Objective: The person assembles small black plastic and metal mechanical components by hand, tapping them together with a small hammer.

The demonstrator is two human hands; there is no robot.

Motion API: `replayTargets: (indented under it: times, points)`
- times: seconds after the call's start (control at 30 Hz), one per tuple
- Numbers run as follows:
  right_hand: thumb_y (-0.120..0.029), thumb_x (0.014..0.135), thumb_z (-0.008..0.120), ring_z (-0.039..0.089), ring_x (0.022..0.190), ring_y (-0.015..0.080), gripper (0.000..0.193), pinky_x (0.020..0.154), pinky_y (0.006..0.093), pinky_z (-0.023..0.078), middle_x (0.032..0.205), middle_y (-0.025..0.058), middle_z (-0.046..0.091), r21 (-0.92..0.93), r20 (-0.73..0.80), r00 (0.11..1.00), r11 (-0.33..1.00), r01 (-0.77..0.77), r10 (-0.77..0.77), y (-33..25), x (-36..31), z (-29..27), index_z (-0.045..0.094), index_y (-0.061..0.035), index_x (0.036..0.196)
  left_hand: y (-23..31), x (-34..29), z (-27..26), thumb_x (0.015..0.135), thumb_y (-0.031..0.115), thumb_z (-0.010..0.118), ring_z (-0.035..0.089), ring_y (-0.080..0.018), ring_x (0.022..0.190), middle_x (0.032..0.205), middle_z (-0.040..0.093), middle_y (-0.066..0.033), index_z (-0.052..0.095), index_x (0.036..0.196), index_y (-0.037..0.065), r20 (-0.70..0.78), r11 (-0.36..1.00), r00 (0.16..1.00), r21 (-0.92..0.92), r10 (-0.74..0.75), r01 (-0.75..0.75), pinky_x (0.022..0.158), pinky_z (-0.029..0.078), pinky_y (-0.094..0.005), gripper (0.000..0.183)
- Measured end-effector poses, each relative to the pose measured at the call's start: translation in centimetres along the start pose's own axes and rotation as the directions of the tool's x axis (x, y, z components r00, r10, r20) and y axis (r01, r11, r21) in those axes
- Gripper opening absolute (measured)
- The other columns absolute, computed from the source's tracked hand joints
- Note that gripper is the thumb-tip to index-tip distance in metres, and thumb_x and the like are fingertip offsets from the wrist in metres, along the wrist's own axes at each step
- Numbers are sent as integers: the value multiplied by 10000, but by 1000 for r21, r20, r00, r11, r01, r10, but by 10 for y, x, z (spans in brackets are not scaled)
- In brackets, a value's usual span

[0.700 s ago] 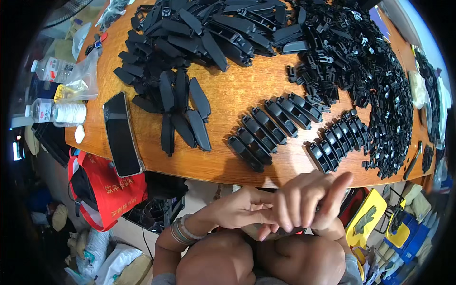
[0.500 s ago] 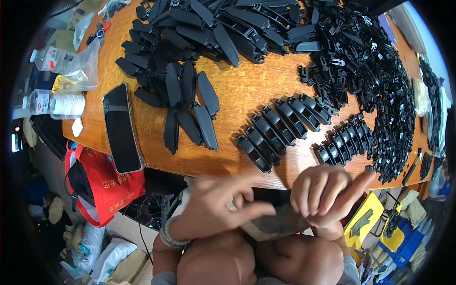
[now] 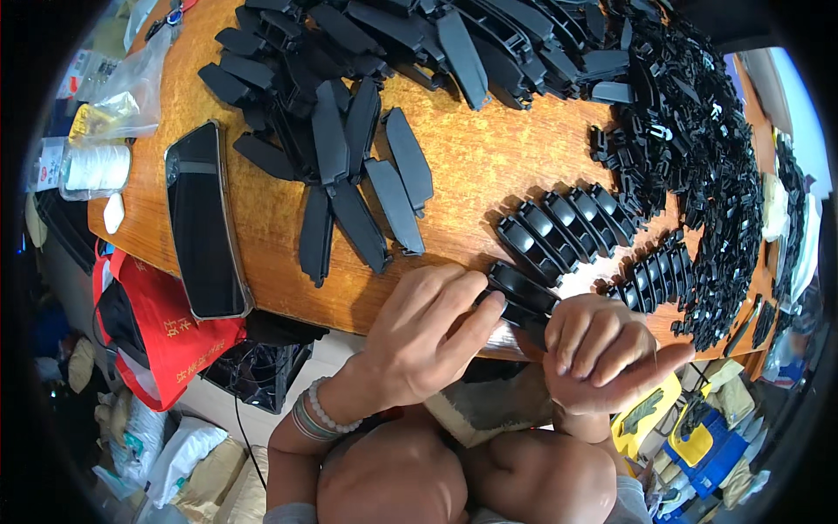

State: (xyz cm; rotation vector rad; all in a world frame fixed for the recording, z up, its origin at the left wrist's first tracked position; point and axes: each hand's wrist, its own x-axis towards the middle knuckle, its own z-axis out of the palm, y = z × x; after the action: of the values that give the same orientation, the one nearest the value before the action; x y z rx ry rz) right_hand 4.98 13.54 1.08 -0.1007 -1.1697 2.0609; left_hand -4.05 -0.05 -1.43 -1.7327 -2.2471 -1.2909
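Wooden table, black piece between hands, black item in red bag

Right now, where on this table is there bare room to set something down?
The table has a broad bare patch between the long black pieces and the left row of black housings. A narrower strip lies between the phone and the long pieces. The right side is crowded by a heap of small parts.

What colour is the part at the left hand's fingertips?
The part is black, clearest in the head view.
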Motion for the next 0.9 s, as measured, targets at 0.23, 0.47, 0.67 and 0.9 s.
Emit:
replayTargets:
  times: [0.23,0.47,0.67,0.9]
  points:
    - [-461,1007,289,386,371,150,621,378,302,357,479,-3,405,-157,221,972,981,114,-77,4,-5,0,416,-98,519,0,1,-1,715,36,675,578,-301,897,986,561,-168,635,947,-56,-9,1000,1000,-8,5,-5,725,519,-391,252]
    - [-590,975,225,321,301,165,736,349,290,316,368,4,340,-24,-72,997,999,27,-28,2,-4,8,320,-147,395,2,2,-3,732,42,661,587,-305,946,1043,576,-173,630,973,-35,10,999,1000,32,9,-9,800,505,-385,255]
    - [-602,971,205,298,295,158,742,336,284,300,355,12,346,-104,-76,997,995,12,-20,0,10,-2,328,-155,392,0,4,-4,778,69,626,568,-323,1108,1168,580,-214,605,966,-68,79,999,996,2,47,-48,901,489,-414,233]
    - [-594,973,205,328,303,176,746,344,302,324,371,17,378,-185,-41,999,983,8,-16,0,6,-1,344,-145,394,-2,9,-7,762,55,611,571,-346,1071,1107,602,-242,619,889,-90,104,997,992,-50,67,-62,887,518,-390,193]
